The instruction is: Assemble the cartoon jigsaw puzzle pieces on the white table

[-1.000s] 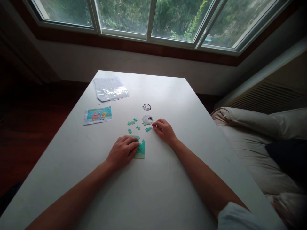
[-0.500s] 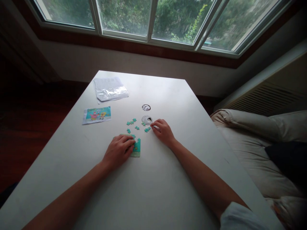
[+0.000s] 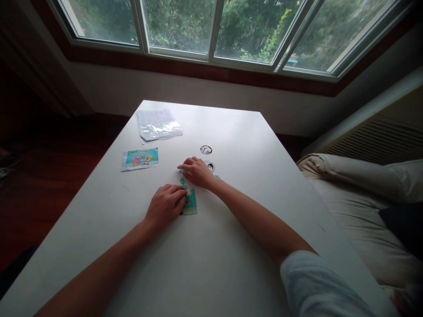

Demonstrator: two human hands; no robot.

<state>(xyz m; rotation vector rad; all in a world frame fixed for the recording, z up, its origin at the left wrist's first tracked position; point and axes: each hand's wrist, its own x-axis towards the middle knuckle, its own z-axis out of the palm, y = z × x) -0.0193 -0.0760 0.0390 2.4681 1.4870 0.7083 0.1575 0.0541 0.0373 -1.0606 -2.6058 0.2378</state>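
My left hand lies flat over the left part of a partly joined jigsaw puzzle, hiding much of it. The puzzle's green right side shows beyond the fingertips, with a notched upper edge. Just above, my right hand reaches leftward with fingers stretched out over loose pieces. One green puzzle piece shows at its fingertips; whether they touch it I cannot tell. Another loose piece lies between the two hands. To the right of my right wrist, a green piece peeks out. Other pieces are hidden under the hand.
A printed cartoon picture lies on the white table at left. Behind it are papers in a clear plastic sleeve. A round hole and a round grommet cap are near the middle. A couch stands at right.
My right hand has moved left from the right-hand pieces to the left-hand ones, now covering several. Earlier, my left hand slid the puzzle slightly left; it still rests on it. The view has shifted slightly.
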